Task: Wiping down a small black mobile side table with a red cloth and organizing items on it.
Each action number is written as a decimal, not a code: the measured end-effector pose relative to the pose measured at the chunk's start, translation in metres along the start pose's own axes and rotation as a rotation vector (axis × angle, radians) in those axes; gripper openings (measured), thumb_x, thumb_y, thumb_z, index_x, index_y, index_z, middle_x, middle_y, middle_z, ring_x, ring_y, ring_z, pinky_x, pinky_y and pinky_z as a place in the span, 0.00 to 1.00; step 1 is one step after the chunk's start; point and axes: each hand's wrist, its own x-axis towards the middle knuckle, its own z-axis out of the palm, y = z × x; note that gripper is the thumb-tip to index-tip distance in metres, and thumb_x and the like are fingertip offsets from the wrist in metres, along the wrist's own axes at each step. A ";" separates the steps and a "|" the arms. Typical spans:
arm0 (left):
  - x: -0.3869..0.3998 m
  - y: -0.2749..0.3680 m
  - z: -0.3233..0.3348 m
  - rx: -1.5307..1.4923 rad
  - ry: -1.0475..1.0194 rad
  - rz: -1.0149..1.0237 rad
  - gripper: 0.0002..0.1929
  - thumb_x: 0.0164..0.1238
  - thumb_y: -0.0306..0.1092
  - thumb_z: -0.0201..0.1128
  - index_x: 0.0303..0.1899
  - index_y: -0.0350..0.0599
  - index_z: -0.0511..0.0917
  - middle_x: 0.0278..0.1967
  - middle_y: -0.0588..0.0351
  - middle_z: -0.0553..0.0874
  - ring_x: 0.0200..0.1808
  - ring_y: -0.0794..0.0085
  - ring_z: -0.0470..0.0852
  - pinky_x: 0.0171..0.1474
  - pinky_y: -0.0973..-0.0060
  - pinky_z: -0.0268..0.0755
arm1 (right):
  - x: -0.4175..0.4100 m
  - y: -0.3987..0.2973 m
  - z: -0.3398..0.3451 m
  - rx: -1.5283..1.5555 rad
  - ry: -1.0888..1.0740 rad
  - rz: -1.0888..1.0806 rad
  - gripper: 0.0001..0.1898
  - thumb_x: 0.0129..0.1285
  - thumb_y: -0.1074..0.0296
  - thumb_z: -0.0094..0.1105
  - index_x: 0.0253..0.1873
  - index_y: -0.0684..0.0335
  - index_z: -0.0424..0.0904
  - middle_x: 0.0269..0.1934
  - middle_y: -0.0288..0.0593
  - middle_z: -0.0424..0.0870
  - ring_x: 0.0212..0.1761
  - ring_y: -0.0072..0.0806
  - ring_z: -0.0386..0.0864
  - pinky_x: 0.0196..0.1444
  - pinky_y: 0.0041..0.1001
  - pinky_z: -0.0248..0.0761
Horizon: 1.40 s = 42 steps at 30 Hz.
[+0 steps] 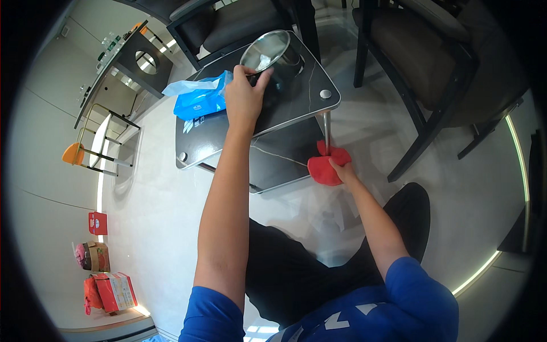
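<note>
My left hand (248,87) grips the near side of a metal pot (288,64) on the upper shelf of a small two-tier table (277,117) with a dark marbled top. A crumpled white piece shows in the pot's glassy or shiny round top (271,49); whether this is a lid or the opening, I cannot tell. Beside that hand lies a blue soft pack of tissues (198,102) with a sheet sticking out. Lower right, my right hand (342,171) holds a red cloth (322,170) around the table's metal leg (327,128).
Dark padded chairs (427,55) stand behind and right of the small table. At the far left are a long table (111,64) with bottles and an orange-backed chair (74,154). Red boxes (114,293) and bags sit along the left wall.
</note>
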 end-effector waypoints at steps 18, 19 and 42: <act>-0.001 -0.006 -0.003 -0.018 -0.043 -0.105 0.26 0.66 0.56 0.59 0.37 0.35 0.75 0.27 0.42 0.83 0.31 0.54 0.83 0.38 0.65 0.73 | 0.018 -0.257 -0.004 0.168 -0.220 -0.483 0.26 0.50 0.73 0.71 0.55 0.64 0.71 0.45 0.40 0.82 0.50 0.28 0.79 0.55 0.28 0.70; -0.001 -0.006 -0.003 -0.016 -0.043 -0.105 0.26 0.66 0.56 0.59 0.37 0.35 0.75 0.27 0.42 0.83 0.31 0.54 0.83 0.38 0.65 0.73 | 0.017 -0.256 -0.002 0.177 -0.190 -0.493 0.25 0.50 0.74 0.70 0.54 0.64 0.71 0.45 0.40 0.82 0.50 0.28 0.79 0.55 0.28 0.70; -0.008 -0.010 0.000 0.109 -0.212 0.113 0.17 0.58 0.41 0.68 0.38 0.38 0.75 0.40 0.43 0.83 0.45 0.50 0.81 0.46 0.62 0.73 | 0.026 -0.141 0.013 0.256 -0.178 -0.295 0.22 0.57 0.65 0.68 0.54 0.65 0.71 0.46 0.38 0.80 0.50 0.26 0.77 0.54 0.26 0.69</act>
